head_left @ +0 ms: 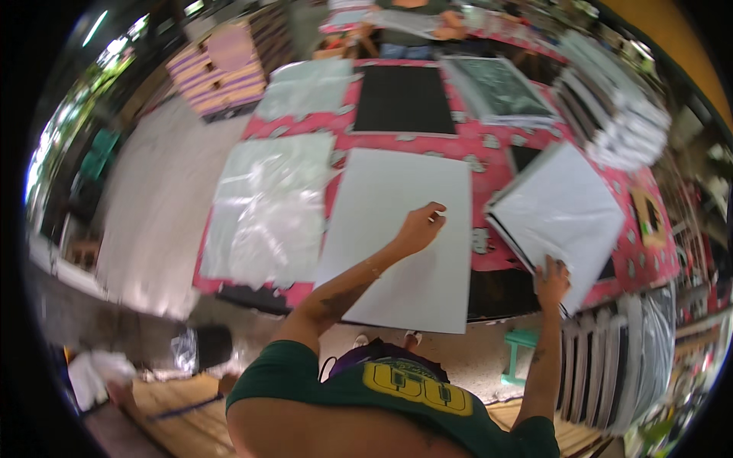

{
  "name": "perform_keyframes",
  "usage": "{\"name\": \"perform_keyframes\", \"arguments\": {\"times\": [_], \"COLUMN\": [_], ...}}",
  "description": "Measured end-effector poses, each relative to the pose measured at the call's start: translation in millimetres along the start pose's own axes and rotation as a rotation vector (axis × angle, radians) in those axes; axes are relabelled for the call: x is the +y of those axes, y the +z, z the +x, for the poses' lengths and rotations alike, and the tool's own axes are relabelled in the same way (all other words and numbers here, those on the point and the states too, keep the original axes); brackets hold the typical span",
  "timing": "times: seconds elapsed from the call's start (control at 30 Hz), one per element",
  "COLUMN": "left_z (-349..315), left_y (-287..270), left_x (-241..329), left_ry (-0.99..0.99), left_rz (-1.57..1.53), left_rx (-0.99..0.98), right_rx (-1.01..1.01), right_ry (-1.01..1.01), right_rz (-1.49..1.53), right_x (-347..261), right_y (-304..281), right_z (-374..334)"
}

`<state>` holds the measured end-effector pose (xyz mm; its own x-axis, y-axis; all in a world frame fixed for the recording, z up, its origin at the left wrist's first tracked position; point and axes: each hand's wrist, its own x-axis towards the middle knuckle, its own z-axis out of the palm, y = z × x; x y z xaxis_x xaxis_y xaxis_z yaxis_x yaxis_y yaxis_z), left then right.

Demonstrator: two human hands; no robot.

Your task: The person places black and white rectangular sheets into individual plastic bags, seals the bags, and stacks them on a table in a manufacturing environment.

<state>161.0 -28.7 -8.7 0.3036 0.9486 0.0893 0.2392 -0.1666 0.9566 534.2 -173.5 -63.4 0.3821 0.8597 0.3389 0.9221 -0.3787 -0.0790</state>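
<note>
A large white board (405, 263) lies in front of me on the table. Just above it is my left hand (422, 229), its fingers loosely bent with a gap between them and nothing visible in them. My right hand (551, 282) grips the near left edge of a white board in clear plastic (569, 206), its fingers on top; the thumb is hidden. That wrapped board lies at a slant, with several layers showing along its left edge. Parts of black boards (523, 156) stick out from beneath it.
The table has a pink patterned cover (485, 141). Clear plastic sheets (271, 206) lie on the left, a black board (405, 99) at the far middle. Wrapped stacks (611, 114) stand far right, more (618, 366) near right. Across the table is another person (412, 27). A green stool (519, 355) stands below.
</note>
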Motion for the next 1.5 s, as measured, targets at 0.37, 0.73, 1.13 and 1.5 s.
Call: {"name": "perform_keyframes", "arguments": {"times": [0.37, 0.73, 1.13, 1.5], "left_z": [-222, -259, -242, -211], "left_y": [-339, -266, -213, -168], "left_x": [-98, -43, 13, -4], "left_ry": [-0.382, -0.031, 0.02, 0.362], "left_rz": [1.081, 0.075, -0.294, 0.462], "left_rx": [0.551, 0.431, 0.409, 0.612], "right_rx": [-0.491, -1.502, -0.928, -0.634], "right_ry": [-0.295, 0.327, 0.29, 0.217], "right_rz": [1.382, 2.034, 2.077, 2.451], "right_x": [-380, -514, -409, -339], "right_y": [-14, -8, -109, -115], "right_z": [-147, -187, -203, -205]}}
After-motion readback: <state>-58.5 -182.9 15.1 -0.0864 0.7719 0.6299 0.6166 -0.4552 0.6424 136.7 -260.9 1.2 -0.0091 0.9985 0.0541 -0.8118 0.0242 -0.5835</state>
